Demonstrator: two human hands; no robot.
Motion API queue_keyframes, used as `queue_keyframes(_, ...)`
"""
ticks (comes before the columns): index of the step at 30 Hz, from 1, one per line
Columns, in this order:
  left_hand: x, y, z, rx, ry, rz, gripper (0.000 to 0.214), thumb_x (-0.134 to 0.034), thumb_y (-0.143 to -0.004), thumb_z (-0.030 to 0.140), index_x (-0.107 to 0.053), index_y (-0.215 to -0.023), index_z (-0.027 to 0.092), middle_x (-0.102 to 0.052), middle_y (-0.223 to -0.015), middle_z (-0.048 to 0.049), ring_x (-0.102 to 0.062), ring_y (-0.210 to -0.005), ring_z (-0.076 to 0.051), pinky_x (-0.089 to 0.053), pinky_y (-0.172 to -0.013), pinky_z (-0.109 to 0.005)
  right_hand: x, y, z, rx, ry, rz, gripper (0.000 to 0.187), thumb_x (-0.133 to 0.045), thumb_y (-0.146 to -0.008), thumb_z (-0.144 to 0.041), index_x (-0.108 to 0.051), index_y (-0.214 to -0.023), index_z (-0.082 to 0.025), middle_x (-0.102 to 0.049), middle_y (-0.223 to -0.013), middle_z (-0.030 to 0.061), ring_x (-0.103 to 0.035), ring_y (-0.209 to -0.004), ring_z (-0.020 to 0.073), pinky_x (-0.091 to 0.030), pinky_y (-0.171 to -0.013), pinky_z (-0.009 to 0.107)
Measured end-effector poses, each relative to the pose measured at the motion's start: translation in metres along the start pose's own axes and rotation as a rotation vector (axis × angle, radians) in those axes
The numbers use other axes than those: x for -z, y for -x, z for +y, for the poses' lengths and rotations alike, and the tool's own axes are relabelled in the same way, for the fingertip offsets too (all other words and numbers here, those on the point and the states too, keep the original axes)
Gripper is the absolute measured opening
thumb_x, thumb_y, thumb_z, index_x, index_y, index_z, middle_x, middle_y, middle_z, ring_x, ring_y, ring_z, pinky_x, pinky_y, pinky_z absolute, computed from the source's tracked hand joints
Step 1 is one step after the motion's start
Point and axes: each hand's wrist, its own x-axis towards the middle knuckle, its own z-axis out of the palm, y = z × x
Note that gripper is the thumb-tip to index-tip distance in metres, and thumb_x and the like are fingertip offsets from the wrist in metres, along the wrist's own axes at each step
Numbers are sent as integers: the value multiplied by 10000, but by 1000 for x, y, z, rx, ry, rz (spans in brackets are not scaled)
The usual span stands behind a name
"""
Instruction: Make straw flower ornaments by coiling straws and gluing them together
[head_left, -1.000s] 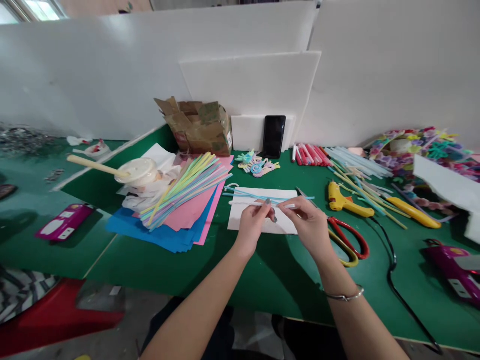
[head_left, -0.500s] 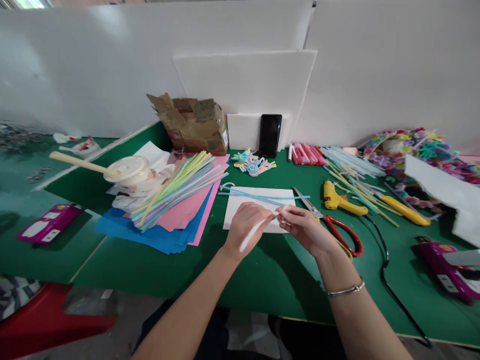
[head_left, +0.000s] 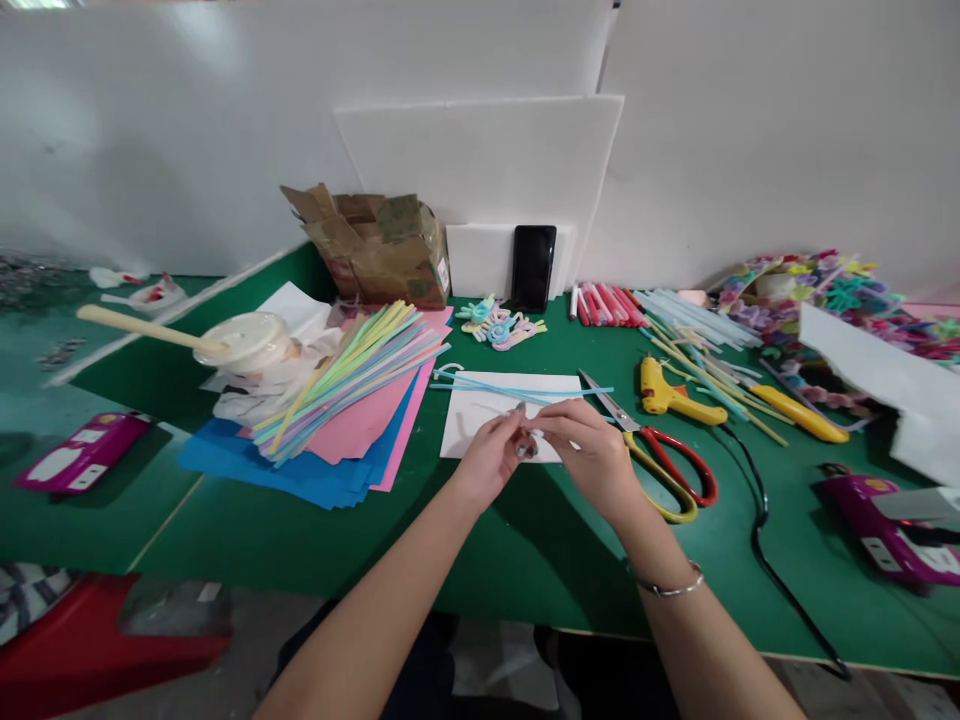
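At the far left of the table [head_left: 525, 560], a purple box [head_left: 75, 462] is seen, and beside it a lidded cup [head_left: 244, 343] with a stick [head_left: 142, 325] standing out of it. Further right, a fan of straws [head_left: 352, 372] lies on stacked paper [head_left: 300, 468], with a carton [head_left: 375, 245] behind. At the centre, a white sheet [head_left: 480, 415] is laid flat. Over its near edge the left hand [head_left: 487, 462] and the right hand [head_left: 592, 455] meet fingertip to fingertip. Both are closed in a pinch on a small pale strip [head_left: 526, 446], which is held just above the sheet and is largely hidden by the fingers. The step in hand is judged to be fine working of the strip between the fingertips. It is best done with the two pinch points kept close together, so that the short span between them is controlled. Light pressure is advised, since thin material is likely to kink. The work should be kept over the sheet, so that a dropped piece is not lost in the clutter. To the right, scissors [head_left: 667, 465] lie just beside the right hand, and the wrist should be kept off the blades. A glue gun [head_left: 667, 395] and its cable [head_left: 757, 520] lie beyond.
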Motion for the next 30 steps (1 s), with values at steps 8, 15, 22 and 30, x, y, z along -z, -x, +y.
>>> queue_keyframes(8, 2, 4, 12, -378, -489, 6, 366, -582, -773, 404, -511, -506, 164, -495, -532, 18, -488, -566, -105, -384, -616, -239, -4, -2, -3, -452, -301, 124, 78, -695, -691, -296, -702, -689, -219, -654, -733, 23, -577, -648, 140, -488, -550, 263)
queue_keyframes(15, 9, 11, 14, -929, -1077, -6, 247, -500, -847, 289, -563, -628, 195, -596, -610, -2, -545, -628, -137, -408, -675, -271, 0, -4, 1, -1135, -915, 13, 222, -799, -511, -313, -680, -645, -183, -602, -610, -13, -545, -558, 87, -468, -519, 206)
queue_keyframes(22, 6, 12, 16, -795, -991, 72, 300, -502, -836, 344, -556, -585, 190, -581, -584, -10, -549, -631, -148, -408, -681, -291, -5, -3, 0, -826, -706, 121, 167, -767, -586, -328, -678, -647, -201, -626, -663, -9, -549, -610, 107, -474, -559, 238)
queue_keyframes(30, 5, 3, 15, 18, -145, -60, 418, -672, -672, 453, -425, -499, 163, -327, -436, 71, -321, -415, -49, -314, -467, -221, 2, -1, -3, -70, -16, 18, 170, -571, -800, -190, -717, -767, -271, -668, -770, 29, -598, -734, 165, -479, -665, 319)
